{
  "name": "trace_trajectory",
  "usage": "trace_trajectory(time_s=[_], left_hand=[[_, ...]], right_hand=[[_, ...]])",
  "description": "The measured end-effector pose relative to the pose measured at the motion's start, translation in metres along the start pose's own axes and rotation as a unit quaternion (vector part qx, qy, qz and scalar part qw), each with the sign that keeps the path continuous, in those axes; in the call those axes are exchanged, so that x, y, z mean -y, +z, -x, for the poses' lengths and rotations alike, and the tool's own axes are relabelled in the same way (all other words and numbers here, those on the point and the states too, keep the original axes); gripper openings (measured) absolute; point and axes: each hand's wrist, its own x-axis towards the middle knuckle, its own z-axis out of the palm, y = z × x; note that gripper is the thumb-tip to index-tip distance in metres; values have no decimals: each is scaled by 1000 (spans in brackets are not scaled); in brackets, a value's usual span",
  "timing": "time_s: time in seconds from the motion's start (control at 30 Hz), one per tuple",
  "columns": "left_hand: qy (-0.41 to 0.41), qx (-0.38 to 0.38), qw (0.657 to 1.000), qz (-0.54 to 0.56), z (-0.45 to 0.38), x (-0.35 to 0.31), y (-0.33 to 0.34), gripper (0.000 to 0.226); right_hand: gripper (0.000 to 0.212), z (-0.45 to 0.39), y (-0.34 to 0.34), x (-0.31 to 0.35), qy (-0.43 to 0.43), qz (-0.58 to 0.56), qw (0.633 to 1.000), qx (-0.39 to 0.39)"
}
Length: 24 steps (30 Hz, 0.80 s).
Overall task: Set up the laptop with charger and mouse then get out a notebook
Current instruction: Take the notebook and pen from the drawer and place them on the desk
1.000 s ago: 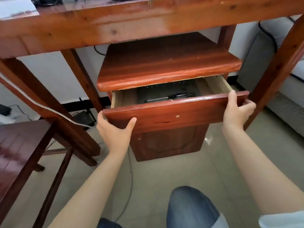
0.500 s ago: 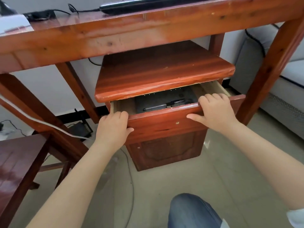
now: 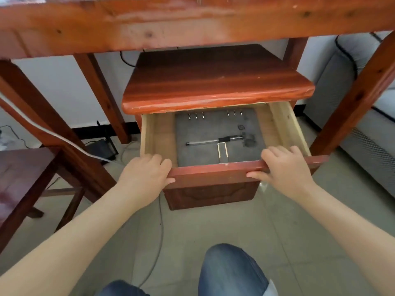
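Note:
A grey ring-bound notebook (image 3: 201,129) lies flat inside the pulled-out drawer (image 3: 213,170) of a red-brown wooden cabinet (image 3: 215,88) under the desk. A pen (image 3: 213,141) rests across the notebook's cover, with a small clip below it. My left hand (image 3: 145,174) grips the drawer's front edge at its left end. My right hand (image 3: 284,167) grips the same edge toward the right, fingers curled over the top. The laptop, charger and mouse are out of sight above the desk's edge.
The wooden desk (image 3: 192,24) spans the top, with legs at left and right. A white cable (image 3: 53,135) runs down at the left. A dark wooden chair (image 3: 23,178) stands at the left, a grey sofa (image 3: 367,116) at the right. My knee (image 3: 230,270) is below.
The drawer has slid out much further, so the whole notebook and pen show. Both hands stay on the drawer front and have come toward me. The view has tilted down.

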Motion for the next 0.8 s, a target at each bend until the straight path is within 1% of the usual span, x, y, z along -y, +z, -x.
trace_trajectory(time_s=[0.07,0.1,0.17,0.23,0.27,0.3,0.33,0.37,0.4,0.43,0.47,0.5,0.53,0.6,0.63,0.67,0.73,0.8], left_hand=[[16,70,997,-18,-3,-3,12,34],[17,107,994,-21,-5,-5,14,35],[19,143,989,-26,-10,-6,14,36],[17,182,983,-20,-17,-8,11,39],[13,203,979,-10,-20,-9,10,42],[8,222,975,12,-23,-9,9,46],[-3,232,971,60,-26,-11,8,49],[-22,230,963,136,-29,-12,7,49],[-50,212,949,228,-34,-14,8,48],[-81,177,931,308,-38,-15,10,46],[-112,130,920,351,-43,-15,13,45],[-134,90,920,357,-46,-17,16,42],[-150,58,924,347,-47,-19,19,40],[-175,3,928,329,-47,-20,28,35],[-190,-10,924,333,-47,-20,31,33],[-207,-10,917,340,-47,-18,33,31],[-236,12,910,342,-49,-16,34,28],[-250,46,906,339,-51,-16,35,24]], right_hand=[[62,7,9,1,-33,11,999,28],[59,9,11,1,-40,12,998,40],[51,4,11,-2,-44,-6,997,66],[50,-2,10,-4,-18,-17,990,137],[51,-3,12,-6,-5,-17,982,190],[52,-5,13,-8,-9,-19,971,239],[53,-9,11,-9,-3,-53,956,288],[56,-15,8,-7,17,-121,938,323],[57,-23,6,-6,51,-192,920,338],[54,-33,7,-4,72,-232,911,334],[47,-45,11,-3,68,-228,916,323],[36,-56,17,1,51,-191,930,311],[32,-66,25,6,30,-145,940,307],[36,-84,42,14,-3,-77,950,303],[33,-91,47,18,-14,-55,953,298],[29,-96,49,21,-22,-41,955,292],[20,-99,50,21,-26,-46,956,289],[15,-96,45,14,0,-76,954,289]])
